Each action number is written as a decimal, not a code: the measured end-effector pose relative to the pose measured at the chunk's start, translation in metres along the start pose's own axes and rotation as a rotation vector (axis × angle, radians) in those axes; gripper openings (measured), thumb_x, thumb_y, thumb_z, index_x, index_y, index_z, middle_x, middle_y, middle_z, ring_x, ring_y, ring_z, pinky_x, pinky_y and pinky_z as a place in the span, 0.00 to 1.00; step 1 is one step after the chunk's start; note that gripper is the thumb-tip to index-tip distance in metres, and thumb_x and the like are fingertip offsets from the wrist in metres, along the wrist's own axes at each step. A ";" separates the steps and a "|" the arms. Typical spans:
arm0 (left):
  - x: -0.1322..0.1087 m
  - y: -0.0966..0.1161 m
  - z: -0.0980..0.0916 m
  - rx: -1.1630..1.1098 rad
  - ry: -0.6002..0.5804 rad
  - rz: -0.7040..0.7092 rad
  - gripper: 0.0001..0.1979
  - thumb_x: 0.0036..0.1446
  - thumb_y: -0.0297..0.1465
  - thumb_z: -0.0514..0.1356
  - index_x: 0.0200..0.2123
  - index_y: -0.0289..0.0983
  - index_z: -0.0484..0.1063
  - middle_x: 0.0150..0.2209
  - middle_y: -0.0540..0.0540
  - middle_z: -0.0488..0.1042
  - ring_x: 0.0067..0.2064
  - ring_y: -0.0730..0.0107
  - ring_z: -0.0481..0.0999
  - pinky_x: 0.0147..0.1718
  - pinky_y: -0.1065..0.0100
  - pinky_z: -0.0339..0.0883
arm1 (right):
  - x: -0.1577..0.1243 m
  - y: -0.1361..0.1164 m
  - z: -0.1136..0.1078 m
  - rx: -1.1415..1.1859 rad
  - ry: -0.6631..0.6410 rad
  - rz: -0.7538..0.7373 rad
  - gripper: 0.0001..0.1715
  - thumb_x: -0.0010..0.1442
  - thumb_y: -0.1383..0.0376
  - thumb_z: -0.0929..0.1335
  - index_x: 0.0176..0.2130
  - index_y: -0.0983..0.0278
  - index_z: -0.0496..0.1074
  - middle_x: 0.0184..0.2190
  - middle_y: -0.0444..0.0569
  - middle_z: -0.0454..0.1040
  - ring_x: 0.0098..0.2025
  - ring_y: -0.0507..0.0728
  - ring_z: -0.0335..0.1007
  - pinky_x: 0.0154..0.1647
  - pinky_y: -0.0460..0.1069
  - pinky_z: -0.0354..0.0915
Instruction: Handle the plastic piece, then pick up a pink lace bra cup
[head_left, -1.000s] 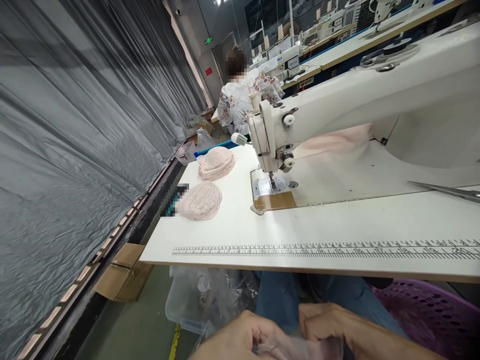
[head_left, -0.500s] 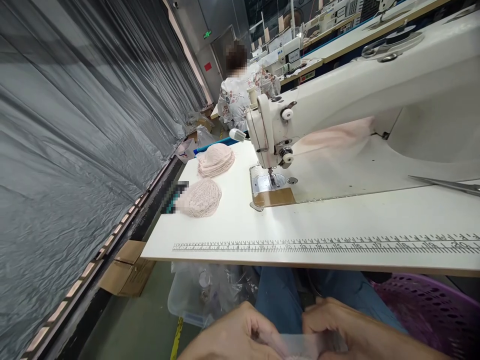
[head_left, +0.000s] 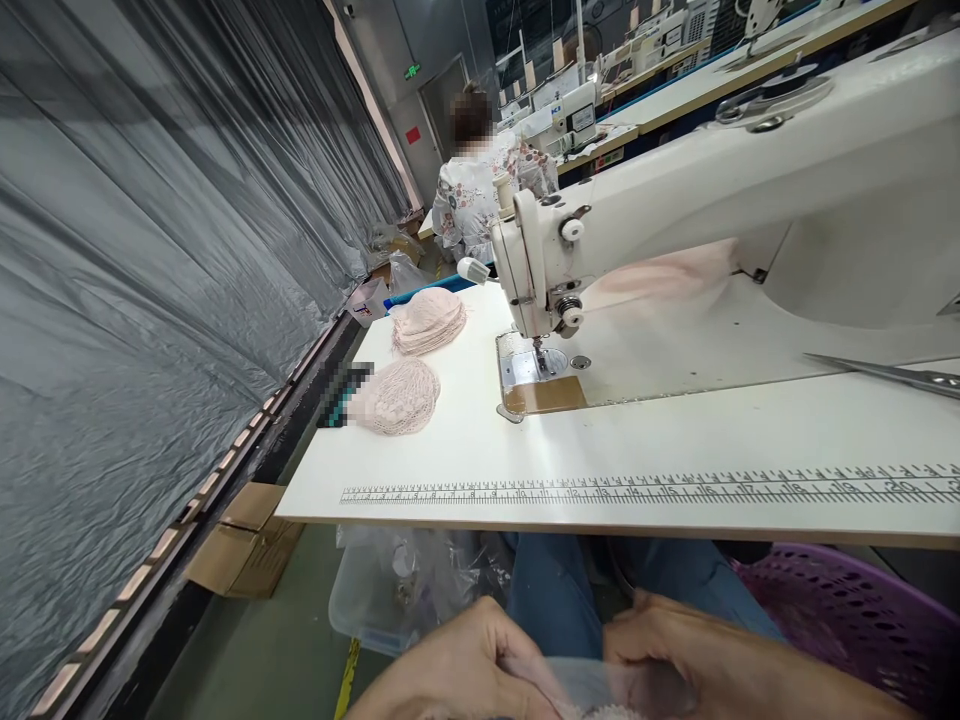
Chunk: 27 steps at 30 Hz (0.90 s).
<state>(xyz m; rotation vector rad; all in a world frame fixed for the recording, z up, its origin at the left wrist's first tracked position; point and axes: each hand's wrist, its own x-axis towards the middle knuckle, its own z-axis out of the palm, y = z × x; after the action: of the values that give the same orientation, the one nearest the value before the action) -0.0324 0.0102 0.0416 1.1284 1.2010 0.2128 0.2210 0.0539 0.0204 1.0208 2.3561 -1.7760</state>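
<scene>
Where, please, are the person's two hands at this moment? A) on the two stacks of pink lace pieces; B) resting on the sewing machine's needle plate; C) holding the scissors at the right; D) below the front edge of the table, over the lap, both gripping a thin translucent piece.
D: the left hand and right hand sit below the table edge, their fingers pinching a translucent piece between them.
</scene>
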 end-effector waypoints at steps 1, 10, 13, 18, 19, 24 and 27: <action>-0.001 -0.002 -0.002 0.002 0.007 -0.001 0.27 0.36 0.51 0.73 0.33 0.36 0.83 0.25 0.47 0.79 0.27 0.72 0.73 0.35 0.73 0.69 | 0.002 0.001 0.003 0.000 0.013 -0.005 0.11 0.47 0.68 0.72 0.35 0.62 0.75 0.36 0.47 0.72 0.42 0.62 0.68 0.43 0.53 0.62; 0.004 -0.010 0.001 0.046 -0.011 -0.046 0.21 0.37 0.43 0.75 0.32 0.35 0.83 0.20 0.55 0.70 0.23 0.79 0.61 0.22 0.77 0.53 | 0.012 0.001 0.004 0.023 0.032 -0.115 0.07 0.48 0.67 0.73 0.29 0.62 0.70 0.33 0.45 0.71 0.41 0.60 0.68 0.39 0.50 0.60; 0.008 -0.010 0.004 0.062 -0.024 -0.003 0.18 0.41 0.43 0.73 0.32 0.36 0.84 0.21 0.54 0.70 0.24 0.78 0.61 0.22 0.77 0.53 | 0.010 0.004 0.002 0.045 0.046 -0.100 0.07 0.48 0.66 0.72 0.32 0.62 0.72 0.34 0.45 0.71 0.39 0.59 0.68 0.38 0.49 0.61; 0.005 -0.011 -0.001 0.061 -0.040 -0.016 0.20 0.45 0.46 0.71 0.36 0.37 0.83 0.29 0.50 0.79 0.27 0.75 0.69 0.26 0.76 0.59 | 0.013 0.010 -0.005 0.102 0.062 -0.124 0.09 0.47 0.63 0.74 0.32 0.60 0.74 0.29 0.41 0.69 0.34 0.56 0.69 0.31 0.46 0.62; 0.004 -0.012 -0.002 0.060 -0.038 -0.017 0.21 0.46 0.46 0.71 0.36 0.37 0.83 0.30 0.50 0.79 0.27 0.74 0.69 0.26 0.76 0.60 | 0.014 0.010 -0.007 0.120 0.060 -0.147 0.11 0.47 0.61 0.75 0.33 0.60 0.74 0.28 0.41 0.69 0.33 0.56 0.69 0.31 0.46 0.63; -0.002 -0.017 -0.007 0.049 -0.004 -0.004 0.20 0.44 0.46 0.72 0.33 0.36 0.83 0.27 0.50 0.77 0.25 0.76 0.66 0.22 0.76 0.53 | 0.019 0.008 -0.011 0.196 0.037 -0.207 0.21 0.47 0.51 0.76 0.38 0.59 0.75 0.29 0.41 0.69 0.34 0.57 0.70 0.33 0.47 0.66; -0.006 -0.020 -0.012 0.027 0.000 -0.011 0.19 0.45 0.47 0.71 0.33 0.37 0.84 0.23 0.51 0.75 0.22 0.78 0.62 0.20 0.74 0.49 | 0.015 0.008 -0.014 0.237 0.023 -0.206 0.25 0.46 0.48 0.76 0.39 0.59 0.75 0.30 0.42 0.70 0.35 0.57 0.71 0.34 0.48 0.67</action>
<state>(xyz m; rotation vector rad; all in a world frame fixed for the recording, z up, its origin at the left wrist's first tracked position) -0.0526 0.0033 0.0304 1.1446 1.2129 0.1884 0.2179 0.0742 0.0127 0.8486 2.3835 -2.1710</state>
